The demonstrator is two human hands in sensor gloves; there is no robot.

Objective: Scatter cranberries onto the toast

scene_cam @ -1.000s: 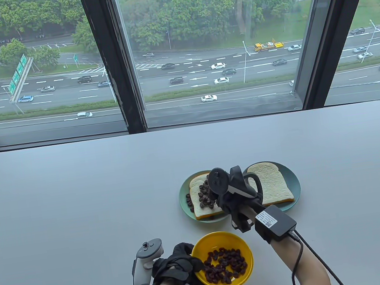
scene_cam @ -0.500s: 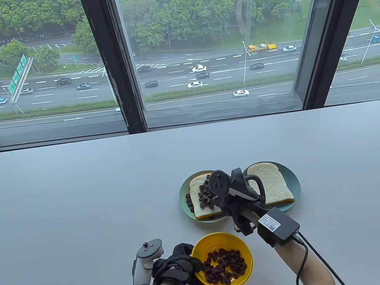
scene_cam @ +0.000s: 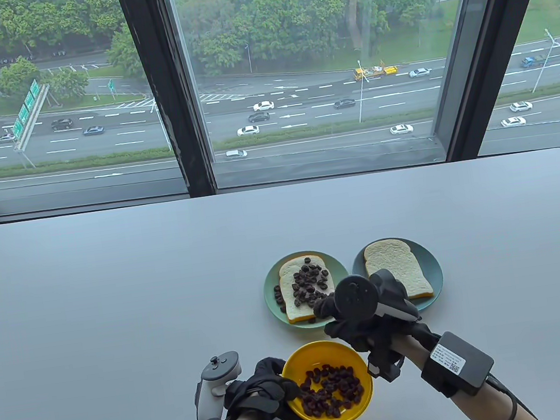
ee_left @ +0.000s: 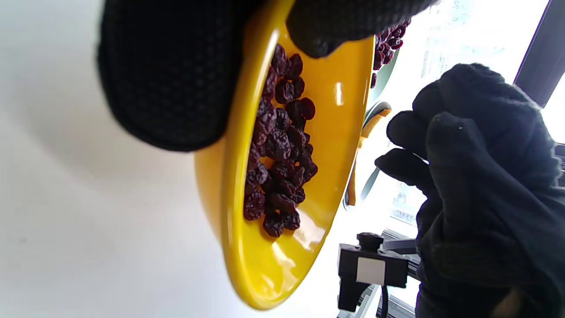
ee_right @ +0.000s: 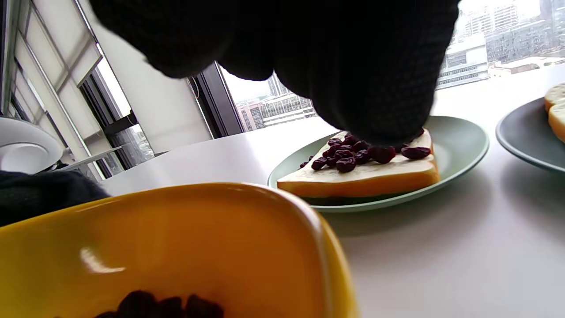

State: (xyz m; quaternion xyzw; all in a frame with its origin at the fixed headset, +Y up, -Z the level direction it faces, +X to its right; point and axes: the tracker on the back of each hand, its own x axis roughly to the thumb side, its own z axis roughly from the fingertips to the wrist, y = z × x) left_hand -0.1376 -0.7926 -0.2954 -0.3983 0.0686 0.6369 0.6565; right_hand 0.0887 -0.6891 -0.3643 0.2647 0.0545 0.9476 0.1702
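Pulled back from cranberry-topped toast (scene_cam: 304, 290) toward yellow bowl (scene_cam: 302, 368): right hand (scene_cam: 363, 320), now between left plate (scene_cam: 271, 294) and bowl, fingers curled, holding nothing visible. Left hand (scene_cam: 266, 386) gripping bowl rim. Cranberries (scene_cam: 331, 390) in bowl, more scattered on toast. Plain toast (scene_cam: 397, 269) on right plate (scene_cam: 434, 271).

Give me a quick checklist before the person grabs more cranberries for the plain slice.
1. Yellow bowl steadied by left hand, which grips its rim: ok.
2. Cranberries left in bowl: ok.
3. Right hand near the bowl: ok.
4. Right hand empty: cannot tell.
5. Left toast topped: ok.
6. Right toast topped: not ok, bare.
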